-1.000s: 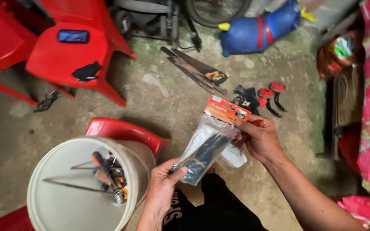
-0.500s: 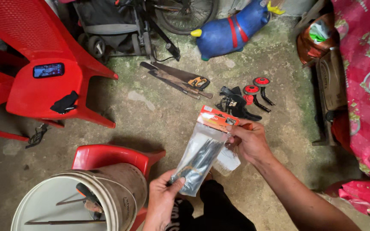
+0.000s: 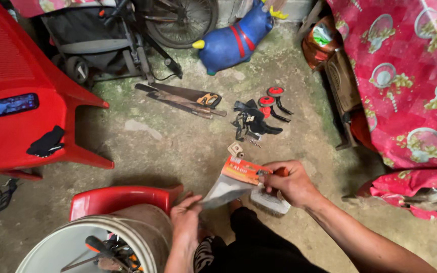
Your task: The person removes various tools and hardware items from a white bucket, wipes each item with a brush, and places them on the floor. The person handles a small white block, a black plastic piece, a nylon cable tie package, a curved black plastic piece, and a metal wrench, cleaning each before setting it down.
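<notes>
Both hands are on one plastic packet (image 3: 227, 188), clear bag with an orange card header. Right hand (image 3: 289, 184) pinches the header end, thumb and fingers closed on the card; it also seems to trap an orange-handled brush (image 3: 270, 201), whose pale bristles stick out just under the hand. Left hand (image 3: 186, 215) pinches the lower tip of the packet, fingers curled in, thumb on top. The packet runs between the two hands, tilted, header end higher and toward the right hand. Contents look dark but can't make them out at this angle.

Just left of the left hand: white bucket (image 3: 127, 237), rim nearly touching the wrist, tools inside including an orange-handled screwdriver (image 3: 99, 246). Bucket sits against a low red stool (image 3: 122, 197), just above-left of the left hand.

Beyond the right hand on the concrete floor (image 3: 178, 151): a small tag-like piece (image 3: 236, 149) just past the packet header, then a heap of black straps (image 3: 251, 120) with red-and-black round parts (image 3: 271, 97) beside it. Further out, well apart from both hands, handsaws (image 3: 183, 98) lying flat, and past them a blue toy animal (image 3: 233, 43) and a bicycle wheel (image 3: 178, 23).

Far left of the hands: red plastic chair (image 3: 31, 121) with a phone (image 3: 15, 104) and a black cloth (image 3: 46, 142) on its seat. Right of the right hand: red patterned fabric (image 3: 410, 86), hanging over something.

Person's dark shorts (image 3: 259, 247) are directly below both hands.
</notes>
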